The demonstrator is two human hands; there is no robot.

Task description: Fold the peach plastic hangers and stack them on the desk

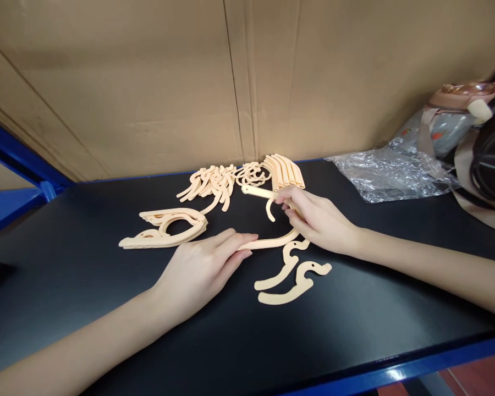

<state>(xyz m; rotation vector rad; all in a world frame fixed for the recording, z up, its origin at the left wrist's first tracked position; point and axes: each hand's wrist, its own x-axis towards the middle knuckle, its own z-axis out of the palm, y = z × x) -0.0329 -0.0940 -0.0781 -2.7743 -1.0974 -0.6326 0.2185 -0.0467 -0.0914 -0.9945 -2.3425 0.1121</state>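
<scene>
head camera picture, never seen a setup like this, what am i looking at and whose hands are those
There is no machine here: a person works with two bare hands. The only picture comes from a camera worn on that person's head, looking forward and down, so the arms reach in from the bottom and right.

The left hand holds one end of a curved cream piece. The right hand grips a straight cream strip; whether the two pieces join is hidden behind its fingers.

On the black surface lie two loose hooked pieces, a stack of looped cream parts and, at the back, more cream pieces. Clear plastic and a bottle are at the right.
</scene>
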